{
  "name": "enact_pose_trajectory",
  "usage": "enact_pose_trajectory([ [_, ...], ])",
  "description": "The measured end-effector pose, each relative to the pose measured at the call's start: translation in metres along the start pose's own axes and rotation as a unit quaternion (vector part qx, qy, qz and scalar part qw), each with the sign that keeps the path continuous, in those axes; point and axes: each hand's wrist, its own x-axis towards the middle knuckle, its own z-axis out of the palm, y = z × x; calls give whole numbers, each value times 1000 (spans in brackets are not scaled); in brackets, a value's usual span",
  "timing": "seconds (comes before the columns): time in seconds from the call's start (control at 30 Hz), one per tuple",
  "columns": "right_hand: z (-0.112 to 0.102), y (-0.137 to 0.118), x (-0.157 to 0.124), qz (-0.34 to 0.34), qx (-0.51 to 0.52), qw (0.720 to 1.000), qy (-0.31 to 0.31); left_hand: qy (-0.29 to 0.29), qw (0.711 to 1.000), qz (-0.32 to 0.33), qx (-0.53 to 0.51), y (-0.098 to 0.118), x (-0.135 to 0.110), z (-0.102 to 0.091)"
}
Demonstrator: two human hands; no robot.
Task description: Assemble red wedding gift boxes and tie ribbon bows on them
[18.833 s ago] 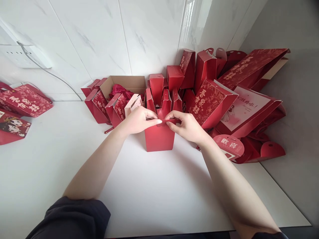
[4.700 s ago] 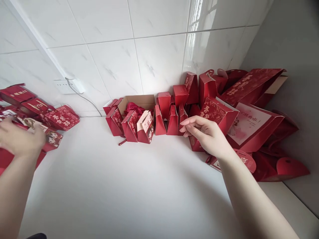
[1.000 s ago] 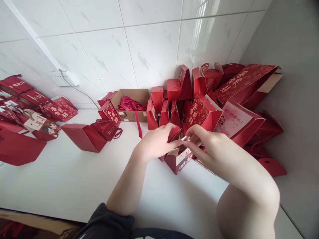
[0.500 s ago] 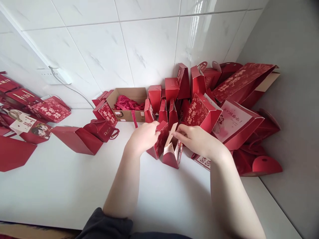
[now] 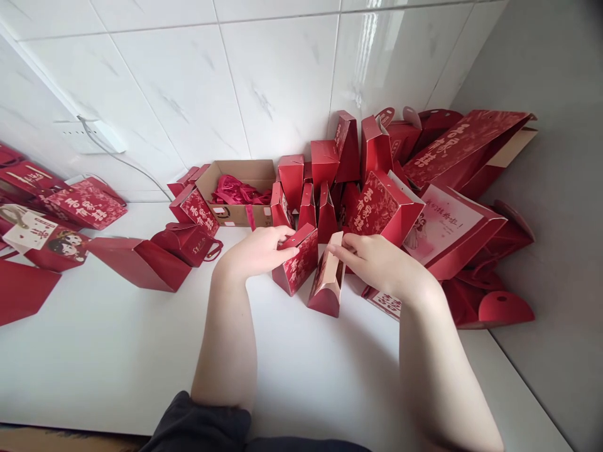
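Table (image 5: pixel 188 358) set against the wall (image 5: pixel 174 81). At table centre, side by side: left box (image 5: pixel 301 260) in the left hand (image 5: pixel 257 253), right box (image 5: pixel 326 282) in the right hand (image 5: pixel 372 258). Behind both, upright boxes (image 5: pixel 326 216) in rows. Left of those rows, by the wall, a carton (image 5: pixel 235 216) with ribbon (image 5: pixel 238 190) inside, one end over its front edge. Before the carton, further left, two boxes (image 5: pixel 141 260) touching. Far left, a group of boxes (image 5: pixel 88 202) below the socket (image 5: pixel 94 138). Right, a heap of bags (image 5: pixel 440 229).
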Motion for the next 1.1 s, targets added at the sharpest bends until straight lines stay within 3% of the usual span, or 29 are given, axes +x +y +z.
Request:
enact_pose_trajectory([
  [0.1,1,0,0,9,-46,999,-1,5,1000,4,5,-1,0,1],
  [0.23,3,-2,-1,-8,-89,996,16,60,998,3,8,5,6,5],
  [0.43,1,-4,-5,-9,-73,997,26,110,993,-3,34,14,16,9],
  [0.77,-3,-10,-9,32,-122,991,40,54,997,33,49,8,-2,-1],
  [0.93,-8,-10,-16,69,-165,980,87,103,990,-13,96,11,5,5],
  [1.1,-4,-6,-12,-18,-95,988,118,156,979,8,133,8,15,6],
])
